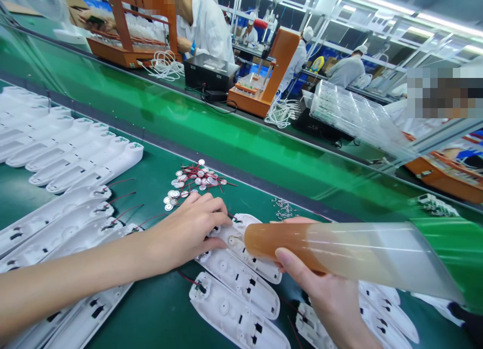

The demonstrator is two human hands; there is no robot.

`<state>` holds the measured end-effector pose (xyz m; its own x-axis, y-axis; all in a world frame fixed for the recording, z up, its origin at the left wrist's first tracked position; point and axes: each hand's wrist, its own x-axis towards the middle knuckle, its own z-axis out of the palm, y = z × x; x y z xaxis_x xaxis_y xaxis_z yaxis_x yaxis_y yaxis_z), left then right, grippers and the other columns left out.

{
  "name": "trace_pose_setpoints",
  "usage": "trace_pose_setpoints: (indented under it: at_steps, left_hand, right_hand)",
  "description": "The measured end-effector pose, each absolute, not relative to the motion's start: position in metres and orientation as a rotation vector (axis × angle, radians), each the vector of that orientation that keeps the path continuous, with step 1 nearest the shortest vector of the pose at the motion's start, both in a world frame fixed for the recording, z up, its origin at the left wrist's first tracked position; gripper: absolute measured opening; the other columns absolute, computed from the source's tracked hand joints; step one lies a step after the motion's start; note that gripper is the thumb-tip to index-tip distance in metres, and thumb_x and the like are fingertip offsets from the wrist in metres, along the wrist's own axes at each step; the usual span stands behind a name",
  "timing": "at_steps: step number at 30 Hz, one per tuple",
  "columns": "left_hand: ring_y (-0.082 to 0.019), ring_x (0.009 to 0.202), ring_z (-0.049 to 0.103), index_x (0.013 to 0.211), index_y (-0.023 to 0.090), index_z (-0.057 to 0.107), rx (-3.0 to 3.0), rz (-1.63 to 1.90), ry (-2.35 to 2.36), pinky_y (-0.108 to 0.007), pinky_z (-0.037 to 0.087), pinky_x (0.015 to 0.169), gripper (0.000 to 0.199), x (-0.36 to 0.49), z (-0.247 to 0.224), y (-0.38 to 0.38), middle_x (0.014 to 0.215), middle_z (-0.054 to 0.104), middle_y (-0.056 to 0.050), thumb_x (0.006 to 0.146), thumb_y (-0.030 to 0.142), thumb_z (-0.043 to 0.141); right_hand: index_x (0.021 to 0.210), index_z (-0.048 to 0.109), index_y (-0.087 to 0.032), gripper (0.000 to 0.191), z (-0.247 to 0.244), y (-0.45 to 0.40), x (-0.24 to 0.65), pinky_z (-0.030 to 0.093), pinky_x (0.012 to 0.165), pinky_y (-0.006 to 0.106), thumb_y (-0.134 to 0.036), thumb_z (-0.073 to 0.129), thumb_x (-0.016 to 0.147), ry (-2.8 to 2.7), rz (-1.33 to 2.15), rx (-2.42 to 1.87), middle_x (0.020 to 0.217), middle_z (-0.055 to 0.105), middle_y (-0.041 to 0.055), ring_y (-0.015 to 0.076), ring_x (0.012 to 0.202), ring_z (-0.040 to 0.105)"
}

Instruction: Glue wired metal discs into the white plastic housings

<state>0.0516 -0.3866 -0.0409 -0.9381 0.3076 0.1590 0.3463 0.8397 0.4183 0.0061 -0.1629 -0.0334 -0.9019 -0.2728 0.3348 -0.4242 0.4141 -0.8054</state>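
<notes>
My left hand [202,223] is curled over the upper end of a white plastic shell [260,266], with thumb and fingertips against it. My right hand [320,283] is wrapped around a long translucent tube [347,248] that has an amber front part. The tube lies nearly level, and its thin tip points left at a round spot inside that shell. I cannot tell whether the tip touches. Two more open shells [234,309] lie side by side just below. Small silver discs with red wires [196,178] are heaped beyond my left hand.
Rows of white shells [86,155] cover the left of the green table, and more shells [381,309] lie at right. Small screws [283,207] are scattered near a green barrier [241,148]. Behind it stand orange fixtures [260,87], a black box [209,70] and people in white.
</notes>
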Motion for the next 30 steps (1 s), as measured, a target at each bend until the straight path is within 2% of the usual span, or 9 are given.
trace_pose_setpoints:
  at_steps: [2, 4, 8, 11, 17, 21, 25, 28, 30]
  left_hand:
    - [-0.015, 0.088, 0.048, 0.098, 0.024, 0.061, -0.521, -0.700, -2.935, -0.029, 0.026, 0.077, 0.026, 0.051, -0.041, -0.387, 0.097, 0.055, 0.002, 0.074, 0.020, 0.071]
    - [-0.015, 0.087, 0.047, 0.097, 0.023, 0.060, -0.528, -0.710, -2.942, -0.029, 0.026, 0.076, 0.024, 0.051, -0.040, -0.387, 0.096, 0.055, 0.002, 0.075, 0.020, 0.070]
    - [-0.014, 0.085, 0.046, 0.097, 0.023, 0.061, -0.538, -0.710, -2.945, -0.028, 0.027, 0.075, 0.023, 0.051, -0.039, -0.387, 0.096, 0.055, 0.002, 0.076, 0.019, 0.068]
    - [-0.014, 0.086, 0.047, 0.097, 0.024, 0.061, -0.532, -0.701, -2.936, -0.028, 0.027, 0.075, 0.023, 0.051, -0.039, -0.387, 0.095, 0.055, 0.003, 0.076, 0.018, 0.068]
    - [-0.016, 0.089, 0.046, 0.107, 0.023, 0.054, -0.487, -0.721, -2.952, -0.031, 0.027, 0.080, 0.030, 0.057, -0.037, -0.389, 0.102, 0.054, 0.001, 0.079, 0.020, 0.065]
    - [-0.018, 0.091, 0.044, 0.108, 0.027, 0.053, -0.487, -0.754, -2.995, -0.031, 0.029, 0.079, 0.034, 0.069, -0.032, -0.396, 0.104, 0.050, 0.000, 0.077, 0.028, 0.068]
    - [-0.018, 0.090, 0.042, 0.106, 0.029, 0.055, -0.594, -0.754, -3.030, -0.030, 0.030, 0.077, 0.033, 0.079, -0.031, -0.399, 0.104, 0.048, 0.000, 0.076, 0.028, 0.069]
    - [-0.017, 0.089, 0.041, 0.101, 0.027, 0.058, -0.574, -0.723, -3.025, -0.031, 0.029, 0.076, 0.028, 0.081, -0.032, -0.396, 0.102, 0.048, -0.001, 0.076, 0.024, 0.069]
    - [-0.017, 0.087, 0.041, 0.100, 0.026, 0.059, -0.565, -0.702, -3.012, -0.032, 0.028, 0.076, 0.027, 0.081, -0.032, -0.393, 0.101, 0.048, -0.001, 0.076, 0.022, 0.069]
  right_hand:
    - [0.092, 0.059, -0.019, 0.042, -0.031, -0.160, 0.007, 0.052, 0.070, 0.038, -0.054, 0.064, 0.068, -2.551, 1.513, 0.575, 0.085, 0.063, 0.0067, 0.0250, 0.078, 0.062]
    - [0.094, 0.060, -0.018, 0.046, -0.033, -0.156, 0.008, 0.053, 0.067, 0.036, -0.055, 0.065, 0.067, -2.552, 1.509, 0.547, 0.077, 0.063, 0.0068, 0.0251, 0.076, 0.062]
    - [0.103, 0.058, -0.015, 0.051, -0.041, -0.152, 0.012, 0.048, 0.049, 0.030, -0.052, 0.065, 0.069, -2.581, 1.588, 0.515, 0.059, 0.058, 0.0024, 0.0185, 0.050, 0.056]
    - [0.101, 0.058, -0.014, 0.051, -0.042, -0.156, 0.017, 0.045, 0.044, 0.028, -0.052, 0.066, 0.069, -2.576, 1.711, 0.462, 0.050, 0.054, -0.0002, 0.0157, 0.040, 0.050]
    - [0.094, 0.054, -0.019, 0.038, -0.018, -0.161, 0.013, 0.047, 0.041, 0.029, -0.042, 0.070, 0.068, -2.224, 2.224, 0.284, 0.066, 0.061, 0.0028, 0.0169, 0.046, 0.054]
    - [0.093, 0.056, -0.021, 0.032, -0.003, -0.150, 0.010, 0.045, 0.036, 0.028, -0.043, 0.066, 0.071, -2.141, 2.309, 0.312, 0.070, 0.062, 0.0048, 0.0176, 0.046, 0.054]
    - [0.097, 0.056, -0.024, 0.035, -0.013, -0.137, 0.021, 0.047, 0.037, 0.030, -0.044, 0.067, 0.070, -2.341, 2.206, 0.330, 0.077, 0.062, 0.0068, 0.0205, 0.051, 0.057]
    - [0.103, 0.054, -0.023, 0.041, -0.032, -0.133, 0.032, 0.048, 0.041, 0.028, -0.044, 0.066, 0.070, -2.474, 1.925, 0.367, 0.092, 0.061, 0.0082, 0.0195, 0.057, 0.058]
    - [0.105, 0.053, -0.021, 0.042, -0.042, -0.134, 0.037, 0.047, 0.043, 0.027, -0.046, 0.063, 0.073, -2.534, 1.681, 0.448, 0.089, 0.061, 0.0068, 0.0161, 0.052, 0.056]
